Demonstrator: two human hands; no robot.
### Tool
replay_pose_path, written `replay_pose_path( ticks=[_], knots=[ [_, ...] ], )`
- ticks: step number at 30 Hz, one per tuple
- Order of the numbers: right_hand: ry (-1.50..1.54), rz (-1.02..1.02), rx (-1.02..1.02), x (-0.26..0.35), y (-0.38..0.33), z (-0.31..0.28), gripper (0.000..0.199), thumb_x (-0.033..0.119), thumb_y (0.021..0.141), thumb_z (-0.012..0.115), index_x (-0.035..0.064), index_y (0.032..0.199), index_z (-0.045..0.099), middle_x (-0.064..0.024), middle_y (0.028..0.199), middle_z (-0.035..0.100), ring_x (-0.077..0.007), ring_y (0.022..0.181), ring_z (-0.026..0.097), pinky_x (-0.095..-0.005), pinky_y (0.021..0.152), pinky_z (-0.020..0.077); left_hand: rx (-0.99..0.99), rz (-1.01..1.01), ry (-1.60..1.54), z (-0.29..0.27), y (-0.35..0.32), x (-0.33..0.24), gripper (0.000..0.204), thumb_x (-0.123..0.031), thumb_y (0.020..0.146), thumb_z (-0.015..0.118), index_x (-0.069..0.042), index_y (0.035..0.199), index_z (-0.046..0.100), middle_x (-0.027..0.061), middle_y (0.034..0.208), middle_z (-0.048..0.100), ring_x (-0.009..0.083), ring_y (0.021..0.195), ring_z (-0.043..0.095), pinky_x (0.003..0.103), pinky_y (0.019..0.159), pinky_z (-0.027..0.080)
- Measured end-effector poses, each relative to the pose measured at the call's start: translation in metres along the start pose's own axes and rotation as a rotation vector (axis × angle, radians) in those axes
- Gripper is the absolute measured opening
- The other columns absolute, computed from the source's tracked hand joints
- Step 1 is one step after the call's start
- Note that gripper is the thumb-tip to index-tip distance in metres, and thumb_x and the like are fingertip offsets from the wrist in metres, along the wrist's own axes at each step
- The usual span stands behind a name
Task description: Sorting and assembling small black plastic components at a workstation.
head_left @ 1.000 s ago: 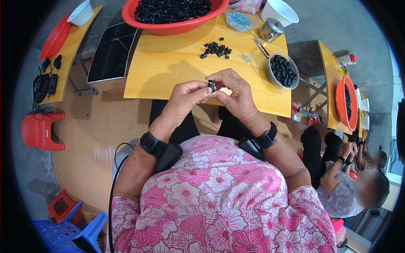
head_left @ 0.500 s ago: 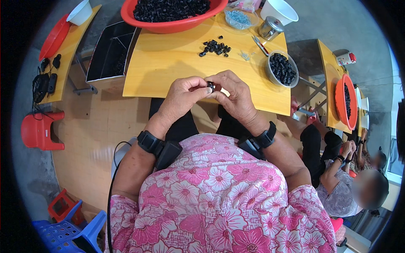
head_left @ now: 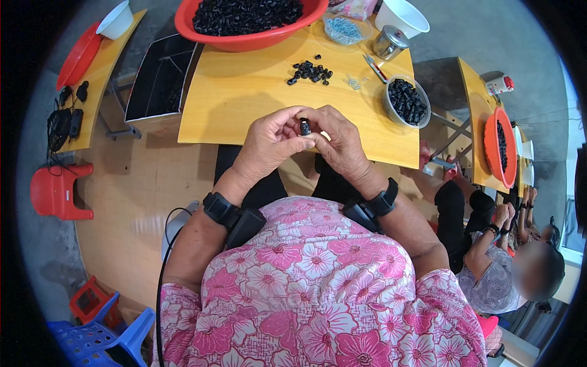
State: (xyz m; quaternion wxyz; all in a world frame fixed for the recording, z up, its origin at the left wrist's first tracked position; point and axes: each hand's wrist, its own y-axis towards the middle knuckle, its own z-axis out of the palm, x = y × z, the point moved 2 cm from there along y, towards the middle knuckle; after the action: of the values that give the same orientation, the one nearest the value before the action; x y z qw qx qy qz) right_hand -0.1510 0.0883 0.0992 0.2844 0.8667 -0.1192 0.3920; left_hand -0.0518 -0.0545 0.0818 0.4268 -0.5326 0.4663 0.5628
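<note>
Between my two hands, over the near edge of the yellow table (head_left: 232,92), is a small black plastic part (head_left: 305,127) with a pale spot at its top. My left hand (head_left: 274,137) is closed on it, thumb against its lower end. The fingers of my right hand (head_left: 336,131) pinch it from the other side. Farther in on the tabletop lies a loose pile of similar black parts (head_left: 312,72). Beside the pile are a few tiny pale metal pieces (head_left: 353,83). A clear round tub (head_left: 391,116) of black parts stands at the table's right edge.
At the back are a big red basin (head_left: 244,41) heaped with black parts, a clear bowl (head_left: 348,30) of bluish pieces, a lidded metal cup (head_left: 391,41) and a white basin (head_left: 406,18). Red-handled tweezers (head_left: 376,68) lie near the tub. A co-worker (head_left: 489,263) sits at the right.
The black part now stands more upright and shows more fully between my fingers. My left fingers have opened out slightly around it. The view has shifted a little.
</note>
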Motion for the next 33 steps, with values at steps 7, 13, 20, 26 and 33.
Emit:
replay_pose_path(
  ticks=[7,13,20,26,33],
  knots=[
    [0.014,0.03,-0.017,0.0,-0.001,-0.001,0.034,0.008,0.082,0.067,0.006,0.116,0.062,-0.0126,0.088,0.059,-0.0284,0.082,0.06,-0.0362,0.073,0.0496,-0.007,0.094,0.09,0.0,0.003,-0.002,0.052,-0.018,0.081,0.08,-0.002,0.126,0.061,-0.0006,0.087,0.057,0.0055,0.075,0.054,0.02,0.069,0.048],
    [0.008,0.026,-0.034,-0.004,-0.002,-0.002,0.037,0.007,0.08,0.069,0.0066,0.116,0.063,-0.0112,0.086,0.059,-0.027,0.079,0.059,-0.0359,0.073,0.0493,0.003,0.097,0.152,0.002,0.006,-0.01,0.047,-0.014,0.082,0.078,-0.001,0.124,0.061,-0.0029,0.088,0.056,0.0055,0.075,0.05,0.02,0.069,0.046],
    [-0.019,-0.007,-0.064,0.001,0.0,-0.002,0.036,0.01,0.081,0.073,0.0073,0.116,0.063,-0.0108,0.087,0.06,-0.0249,0.076,0.06,-0.0332,0.068,0.0495,-0.074,0.001,-0.132,0.005,0.006,0.001,0.033,-0.002,0.091,0.063,0.001,0.124,0.063,-0.0044,0.087,0.056,0.0041,0.078,0.05,0.02,0.072,0.046],
    [-0.012,0.017,-0.065,0.0,-0.002,-0.001,0.037,0.014,0.08,0.076,0.0078,0.115,0.065,-0.0096,0.087,0.06,-0.0233,0.074,0.06,-0.0325,0.067,0.0494,-0.028,-0.014,-0.128,0.004,0.008,0.001,0.032,-0.001,0.093,0.061,0.005,0.124,0.061,0.0006,0.091,0.066,0.0054,0.083,0.059,0.022,0.077,0.051],
    [-0.004,0.023,-0.057,-0.005,-0.003,0.0,0.035,0.014,0.081,0.075,0.0072,0.114,0.064,-0.0108,0.087,0.06,-0.0248,0.075,0.06,-0.0336,0.067,0.0493,-0.071,-0.034,-0.152,0.005,0.008,0.006,0.035,-0.003,0.092,0.065,0.005,0.126,0.06,-0.0007,0.09,0.063,0.0043,0.081,0.056,0.02,0.075,0.05]
  ],
)
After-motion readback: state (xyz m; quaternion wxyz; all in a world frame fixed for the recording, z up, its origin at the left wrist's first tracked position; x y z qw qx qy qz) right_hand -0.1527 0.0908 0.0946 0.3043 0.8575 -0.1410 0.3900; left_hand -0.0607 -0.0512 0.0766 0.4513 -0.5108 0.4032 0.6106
